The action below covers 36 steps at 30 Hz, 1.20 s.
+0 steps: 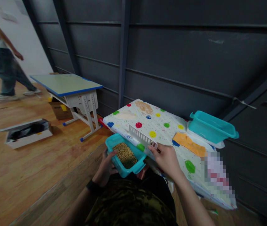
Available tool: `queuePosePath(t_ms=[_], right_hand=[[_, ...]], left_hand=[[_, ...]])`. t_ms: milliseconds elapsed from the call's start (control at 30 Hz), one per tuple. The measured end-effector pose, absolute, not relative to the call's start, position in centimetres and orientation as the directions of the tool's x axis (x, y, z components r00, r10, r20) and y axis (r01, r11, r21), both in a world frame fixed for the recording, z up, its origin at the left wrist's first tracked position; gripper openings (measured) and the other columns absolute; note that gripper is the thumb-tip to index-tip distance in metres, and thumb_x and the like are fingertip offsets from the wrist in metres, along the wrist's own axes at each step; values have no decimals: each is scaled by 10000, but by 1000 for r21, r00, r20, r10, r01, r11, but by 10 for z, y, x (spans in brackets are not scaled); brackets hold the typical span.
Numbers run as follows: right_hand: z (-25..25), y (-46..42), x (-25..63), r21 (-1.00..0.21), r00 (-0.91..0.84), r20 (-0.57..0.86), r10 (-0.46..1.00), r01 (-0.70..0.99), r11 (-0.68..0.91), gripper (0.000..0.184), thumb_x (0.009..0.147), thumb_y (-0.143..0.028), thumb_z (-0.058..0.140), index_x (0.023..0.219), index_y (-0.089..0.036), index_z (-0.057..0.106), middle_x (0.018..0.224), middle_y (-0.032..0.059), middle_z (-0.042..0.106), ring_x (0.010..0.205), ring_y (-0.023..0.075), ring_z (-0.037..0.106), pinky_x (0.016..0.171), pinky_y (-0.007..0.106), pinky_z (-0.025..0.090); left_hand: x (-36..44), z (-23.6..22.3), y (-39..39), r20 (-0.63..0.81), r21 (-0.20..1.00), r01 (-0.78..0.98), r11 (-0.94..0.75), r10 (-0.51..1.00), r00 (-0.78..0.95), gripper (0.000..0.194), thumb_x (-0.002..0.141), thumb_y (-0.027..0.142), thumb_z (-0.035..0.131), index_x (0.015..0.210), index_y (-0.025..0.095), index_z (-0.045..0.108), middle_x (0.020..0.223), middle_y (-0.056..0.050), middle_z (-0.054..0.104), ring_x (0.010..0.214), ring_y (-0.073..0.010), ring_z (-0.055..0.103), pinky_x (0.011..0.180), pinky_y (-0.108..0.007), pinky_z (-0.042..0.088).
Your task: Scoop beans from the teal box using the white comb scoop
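My left hand (pixel 105 168) grips the left side of a teal plastic container (pixel 123 172), with the thumb over its rim. Yellowish beans (pixel 125 154) lie inside it, and it is held just off the near edge of the table (pixel 161 117). In my right hand (pixel 166 158) is one end of a white slotted plastic strip (pixel 141 136), pinched between thumb and fingers. The strip stands on its long edge on the polka-dot tablecloth, close to the container's far side. Small tan grains (pixel 144 107) and a pale patch (pixel 124 115) are spread toward the table's far left.
A second teal container (pixel 212 126) rests on a white lid at the right, by an orange cloth (pixel 190 143). A dark panelled wall (pixel 171 56) rises behind. Left are a desk (pixel 69 84), an open white box (pixel 30 134) and a walking person (pixel 2 53).
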State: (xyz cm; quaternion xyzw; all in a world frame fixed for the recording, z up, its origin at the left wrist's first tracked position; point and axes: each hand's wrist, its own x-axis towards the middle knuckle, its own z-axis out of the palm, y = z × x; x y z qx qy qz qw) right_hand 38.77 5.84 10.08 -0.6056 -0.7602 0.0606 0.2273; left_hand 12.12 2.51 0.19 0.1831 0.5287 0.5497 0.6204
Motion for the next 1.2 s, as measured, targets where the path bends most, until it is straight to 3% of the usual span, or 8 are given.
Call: queuePosePath(t_ms=[100, 167, 267, 400, 633, 867, 1100, 1200], right_hand=[[100, 62, 401, -462, -121, 293, 949, 850, 251, 448, 1100, -437, 630, 742, -217, 786, 701, 78, 808, 642, 227, 721, 622, 293, 394], [102, 75, 408, -457, -43, 326, 944, 867, 198, 441, 1081, -456, 647, 747, -208, 794, 699, 89, 803, 629, 229, 701, 621, 300, 387], [108, 102, 413, -365, 75, 339, 938, 929, 57, 407, 1084, -423, 646, 815, -186, 838, 756, 125, 830, 653, 243, 711, 639, 313, 380], [115, 124, 409, -194, 134, 322, 937, 978, -73, 370, 1116, -382, 636, 950, -170, 890, 866, 168, 865, 757, 278, 769, 667, 329, 368], [114, 124, 402, -99, 66, 291, 954, 994, -39, 362, 1135, -389, 638, 988, -194, 905, 889, 150, 871, 812, 284, 786, 689, 329, 391], [120, 124, 401, -86, 94, 296, 950, 994, -72, 359, 1153, -379, 625, 1069, -180, 912, 958, 172, 887, 866, 299, 809, 688, 337, 384], [113, 122, 401, -100, 36, 296, 955, 995, -6, 368, 1130, -393, 660, 936, -189, 897, 865, 148, 872, 782, 276, 785, 675, 321, 403], [112, 121, 401, -114, 63, 329, 942, 993, -27, 366, 1142, -378, 639, 986, -180, 904, 886, 156, 879, 786, 282, 794, 679, 326, 407]], left_hand=[[120, 7, 24, -447, 803, -501, 323, 882, -150, 916, 913, 474, 901, 1710, 350, 465, 1119, -34, 740, 574, -124, 532, 542, -290, 545], [119, 9, 23, -451, 799, -504, 328, 882, -140, 914, 912, 465, 909, 1707, 377, 466, 1209, -57, 759, 623, -142, 597, 575, -294, 554], [118, 10, 23, -454, 800, -497, 338, 881, -131, 936, 918, 462, 901, 1729, 402, 437, 1298, -75, 763, 652, -155, 648, 592, -300, 556], [118, 2, 23, -436, 815, -477, 328, 890, -134, 898, 956, 483, 856, 1733, 372, 421, 1178, -51, 758, 600, -151, 618, 561, -310, 565], [119, 2, 24, -452, 805, -491, 333, 881, -143, 893, 956, 490, 864, 1728, 384, 427, 1249, -70, 773, 589, -129, 602, 562, -296, 572], [118, 4, 24, -456, 798, -501, 335, 879, -139, 962, 927, 488, 891, 1755, 385, 411, 1357, -115, 785, 794, -239, 782, 619, -342, 635], [118, -4, 27, -468, 801, -494, 338, 868, -165, 913, 921, 525, 897, 1712, 417, 455, 1242, -70, 793, 688, -192, 727, 596, -321, 604], [118, -5, 27, -460, 811, -476, 341, 874, -157, 920, 933, 542, 878, 1726, 401, 434, 1177, -55, 784, 594, -155, 643, 553, -303, 563]])
